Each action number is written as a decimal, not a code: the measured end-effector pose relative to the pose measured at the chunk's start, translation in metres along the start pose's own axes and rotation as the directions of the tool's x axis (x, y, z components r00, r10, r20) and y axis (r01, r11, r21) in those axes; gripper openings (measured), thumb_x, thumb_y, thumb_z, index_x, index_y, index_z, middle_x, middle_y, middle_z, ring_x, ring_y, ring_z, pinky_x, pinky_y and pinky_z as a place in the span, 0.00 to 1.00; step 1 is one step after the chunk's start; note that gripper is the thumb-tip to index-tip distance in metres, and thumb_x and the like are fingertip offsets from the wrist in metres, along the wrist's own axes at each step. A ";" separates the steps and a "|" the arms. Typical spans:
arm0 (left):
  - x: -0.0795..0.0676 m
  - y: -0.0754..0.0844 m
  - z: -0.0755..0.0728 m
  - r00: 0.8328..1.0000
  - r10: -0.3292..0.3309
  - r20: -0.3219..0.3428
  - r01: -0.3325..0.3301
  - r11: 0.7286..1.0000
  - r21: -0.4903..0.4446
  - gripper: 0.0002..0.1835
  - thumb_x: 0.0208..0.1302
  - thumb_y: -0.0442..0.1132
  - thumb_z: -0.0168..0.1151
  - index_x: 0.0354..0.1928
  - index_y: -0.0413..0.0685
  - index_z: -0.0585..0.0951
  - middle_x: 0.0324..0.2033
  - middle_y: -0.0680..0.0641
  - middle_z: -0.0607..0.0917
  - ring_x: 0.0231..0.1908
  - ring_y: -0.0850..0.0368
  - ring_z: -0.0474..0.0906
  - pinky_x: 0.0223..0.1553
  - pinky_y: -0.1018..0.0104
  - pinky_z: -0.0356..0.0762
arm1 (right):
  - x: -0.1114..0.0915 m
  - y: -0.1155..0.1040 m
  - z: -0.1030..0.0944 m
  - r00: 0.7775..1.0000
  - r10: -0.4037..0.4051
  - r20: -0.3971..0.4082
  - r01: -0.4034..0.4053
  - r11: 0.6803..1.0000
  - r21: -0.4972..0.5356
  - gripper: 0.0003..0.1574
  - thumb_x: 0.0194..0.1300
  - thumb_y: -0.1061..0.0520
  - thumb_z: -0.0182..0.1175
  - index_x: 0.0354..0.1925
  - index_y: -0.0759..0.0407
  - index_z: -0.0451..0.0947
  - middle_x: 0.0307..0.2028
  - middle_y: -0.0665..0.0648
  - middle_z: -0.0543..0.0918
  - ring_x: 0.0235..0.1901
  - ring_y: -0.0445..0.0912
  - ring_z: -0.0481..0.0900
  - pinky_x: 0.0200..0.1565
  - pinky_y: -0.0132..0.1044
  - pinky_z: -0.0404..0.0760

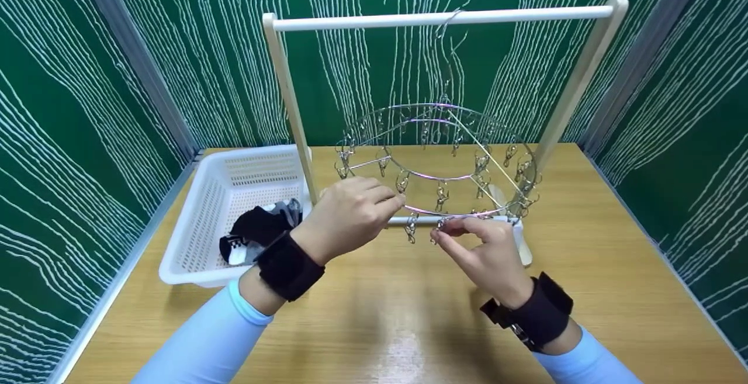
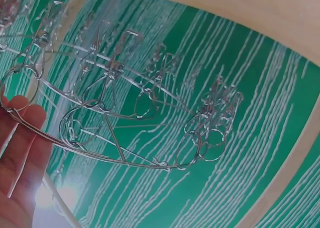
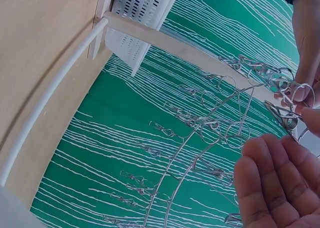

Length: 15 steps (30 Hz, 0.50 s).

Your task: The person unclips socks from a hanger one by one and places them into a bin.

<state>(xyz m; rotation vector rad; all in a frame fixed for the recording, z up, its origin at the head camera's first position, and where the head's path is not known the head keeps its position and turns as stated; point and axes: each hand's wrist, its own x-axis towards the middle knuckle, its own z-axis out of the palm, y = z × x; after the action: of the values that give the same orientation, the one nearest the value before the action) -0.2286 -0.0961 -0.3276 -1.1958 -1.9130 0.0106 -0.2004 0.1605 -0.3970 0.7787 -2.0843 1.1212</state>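
A round metal clip hanger (image 1: 435, 177) with two rings and several dangling clips hangs from a white rail. My left hand (image 1: 353, 211) grips its outer ring at the near left; the left wrist view shows fingers (image 2: 35, 138) against the wire. Between thumb and forefinger, my right hand (image 1: 488, 255) pinches one metal clip (image 1: 442, 224) on the near edge. Another clip (image 1: 411, 229) hangs just left of it. In the right wrist view, the other fingers (image 3: 252, 185) of the right hand are spread below a clip (image 3: 287, 119).
The rail (image 1: 374, 20) belongs to a wooden stand (image 1: 575, 89) on the table (image 1: 374, 325). At left, a white plastic basket (image 1: 196, 220) holds black, grey and white sock-like fabric (image 1: 260, 226). Green walls (image 1: 234, 51) with white lines enclose the table at the back and sides.
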 end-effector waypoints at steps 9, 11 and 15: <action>-0.001 -0.001 0.000 1.000 -0.019 -0.010 0.019 1.000 0.023 0.05 0.65 0.29 0.73 0.38 0.46 0.92 0.33 0.51 0.93 0.33 0.57 0.89 0.35 0.66 0.89 | 0.000 -0.003 -0.003 0.999 -0.028 0.034 0.029 0.999 -0.025 0.11 0.56 0.70 0.80 0.36 0.63 0.89 0.33 0.55 0.94 0.31 0.46 0.90 0.45 0.18 0.83; -0.001 -0.001 -0.001 1.000 -0.023 -0.009 0.023 0.999 0.023 0.05 0.65 0.28 0.72 0.38 0.46 0.91 0.32 0.51 0.93 0.32 0.57 0.89 0.34 0.66 0.89 | 0.000 -0.005 -0.005 0.998 -0.046 0.040 0.047 0.999 -0.027 0.12 0.55 0.70 0.80 0.37 0.64 0.89 0.34 0.55 0.94 0.32 0.48 0.91 0.46 0.18 0.83; -0.004 -0.003 0.000 0.999 -0.032 -0.003 0.032 0.999 0.022 0.05 0.64 0.28 0.73 0.38 0.45 0.91 0.32 0.51 0.93 0.33 0.57 0.90 0.35 0.66 0.90 | 0.000 -0.010 -0.009 0.994 -0.097 0.044 0.098 0.995 -0.022 0.16 0.53 0.71 0.81 0.40 0.65 0.89 0.35 0.57 0.94 0.33 0.50 0.91 0.48 0.19 0.83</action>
<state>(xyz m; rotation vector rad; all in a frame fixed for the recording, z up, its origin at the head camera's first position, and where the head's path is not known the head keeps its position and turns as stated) -0.2300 -0.1006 -0.3285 -1.1496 -1.9248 0.0122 -0.1911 0.1635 -0.3885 0.8899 -2.0676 1.0327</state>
